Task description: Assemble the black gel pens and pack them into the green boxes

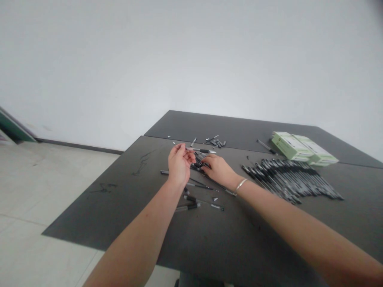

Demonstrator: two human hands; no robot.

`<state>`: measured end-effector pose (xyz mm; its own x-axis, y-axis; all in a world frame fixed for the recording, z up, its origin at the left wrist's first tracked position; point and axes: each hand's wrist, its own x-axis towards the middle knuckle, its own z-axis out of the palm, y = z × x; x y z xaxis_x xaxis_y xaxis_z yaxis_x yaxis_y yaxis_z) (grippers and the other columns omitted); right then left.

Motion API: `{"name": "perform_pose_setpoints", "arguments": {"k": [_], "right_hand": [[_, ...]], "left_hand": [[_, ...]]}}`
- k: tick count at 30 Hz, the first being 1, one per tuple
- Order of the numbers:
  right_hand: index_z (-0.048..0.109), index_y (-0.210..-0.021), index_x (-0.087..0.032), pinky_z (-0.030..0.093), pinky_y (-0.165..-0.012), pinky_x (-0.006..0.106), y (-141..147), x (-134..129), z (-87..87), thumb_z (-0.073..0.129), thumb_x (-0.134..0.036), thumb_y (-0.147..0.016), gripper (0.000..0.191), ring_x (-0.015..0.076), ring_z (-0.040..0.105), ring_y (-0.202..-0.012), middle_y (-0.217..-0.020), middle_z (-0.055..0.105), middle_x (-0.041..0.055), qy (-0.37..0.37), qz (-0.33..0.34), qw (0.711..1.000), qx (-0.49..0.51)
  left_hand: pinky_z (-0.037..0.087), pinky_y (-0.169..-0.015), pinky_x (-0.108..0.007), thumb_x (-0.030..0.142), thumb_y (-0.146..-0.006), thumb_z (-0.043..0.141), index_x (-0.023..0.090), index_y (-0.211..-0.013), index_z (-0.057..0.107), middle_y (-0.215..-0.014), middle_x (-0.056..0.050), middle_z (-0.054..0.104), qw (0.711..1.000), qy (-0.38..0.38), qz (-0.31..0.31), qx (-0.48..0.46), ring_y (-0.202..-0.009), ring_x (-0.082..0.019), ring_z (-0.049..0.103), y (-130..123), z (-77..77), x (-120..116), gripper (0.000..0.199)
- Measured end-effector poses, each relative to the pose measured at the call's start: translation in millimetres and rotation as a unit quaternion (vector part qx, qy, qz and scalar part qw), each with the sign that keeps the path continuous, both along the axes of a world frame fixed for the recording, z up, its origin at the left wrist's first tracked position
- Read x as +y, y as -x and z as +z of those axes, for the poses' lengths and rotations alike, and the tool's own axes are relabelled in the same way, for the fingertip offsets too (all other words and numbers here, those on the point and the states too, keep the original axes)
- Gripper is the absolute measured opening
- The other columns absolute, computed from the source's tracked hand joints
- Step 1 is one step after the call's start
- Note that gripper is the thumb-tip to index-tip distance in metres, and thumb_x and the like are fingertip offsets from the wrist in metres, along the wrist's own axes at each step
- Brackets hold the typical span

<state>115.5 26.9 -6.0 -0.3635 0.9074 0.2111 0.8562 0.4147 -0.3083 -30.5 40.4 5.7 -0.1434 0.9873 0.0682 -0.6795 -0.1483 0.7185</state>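
Observation:
A pen (203,150) with a black grip and a clear barrel is pinched in my left hand (180,161), its tip pointing right. Close by on the right, my right hand (218,169) reaches down among the loose pen parts (200,157), fingers bent together. What those fingers hold, if anything, is hidden. Below both hands lie thin refills (203,186) and a separate pen (191,198) with a black grip. Small black caps (220,143) are scattered behind my hands.
Many black pens (287,177) lie side by side on the right of the dark table (119,215). Two green-and-white boxes (291,147) stand behind them, near a single pen (267,146). A white wall rises beyond the table.

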Motion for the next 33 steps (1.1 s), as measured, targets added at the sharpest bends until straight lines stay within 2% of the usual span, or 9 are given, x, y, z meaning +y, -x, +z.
{"name": "perform_pose_setpoints", "arguments": {"k": [6,19,22,27,33], "right_hand": [[0.071,-0.096,-0.015,0.043,-0.079,0.026,3.1,3.5,-2.0,0.053,-0.021,-0.088,0.020,0.0197,0.062,-0.087,-0.095,0.066,0.0099,0.020,-0.012,0.999,-0.043],[0.068,-0.081,-0.016,0.040,-0.067,0.027,-8.0,-8.7,-1.1,0.053,-0.024,-0.084,0.017,0.0198,0.062,-0.078,-0.086,0.067,0.0098,0.020,-0.055,0.994,-0.087],[0.067,-0.079,-0.016,0.040,-0.065,0.027,-8.8,-10.4,-0.7,0.055,-0.024,-0.081,0.015,0.0203,0.061,-0.078,-0.083,0.067,0.0097,0.008,-0.068,0.994,-0.080],[0.066,-0.080,-0.016,0.040,-0.073,0.026,-11.7,-13.9,3.7,0.054,-0.025,-0.080,0.015,0.0199,0.060,-0.086,-0.088,0.067,0.0093,-0.019,-0.085,0.995,-0.042],[0.066,-0.083,-0.016,0.039,-0.065,0.026,-20.3,-24.0,8.8,0.054,-0.023,-0.080,0.014,0.0171,0.060,-0.068,-0.076,0.068,0.0055,-0.007,-0.107,0.994,0.006]], "left_hand": [[0.039,-0.042,-0.019,0.022,-0.080,0.062,0.017,-0.087,0.049,-0.060,-0.002,0.064,1.000,0.006,-0.004,0.000,-0.043,-0.010,0.053,-2.1,0.3,-1.9,0.016],[0.038,-0.041,-0.019,0.024,-0.080,0.063,0.018,-0.086,0.050,-0.061,0.000,0.063,1.000,0.004,-0.017,0.012,-0.041,-0.009,0.052,-3.5,2.3,-6.0,0.016],[0.038,-0.040,-0.019,0.023,-0.079,0.064,0.017,-0.086,0.050,-0.062,0.001,0.062,1.000,0.000,-0.022,0.016,-0.041,-0.009,0.052,-3.9,2.1,-6.5,0.017],[0.038,-0.039,-0.019,0.024,-0.079,0.064,0.018,-0.086,0.050,-0.062,0.000,0.063,0.999,-0.010,-0.030,0.024,-0.040,-0.010,0.052,-5.0,2.0,-8.2,0.017],[0.037,-0.038,-0.019,0.027,-0.079,0.067,0.018,-0.086,0.050,-0.062,0.000,0.063,0.999,-0.018,-0.038,0.034,-0.040,-0.010,0.052,-7.3,2.4,-11.1,0.020]]}}
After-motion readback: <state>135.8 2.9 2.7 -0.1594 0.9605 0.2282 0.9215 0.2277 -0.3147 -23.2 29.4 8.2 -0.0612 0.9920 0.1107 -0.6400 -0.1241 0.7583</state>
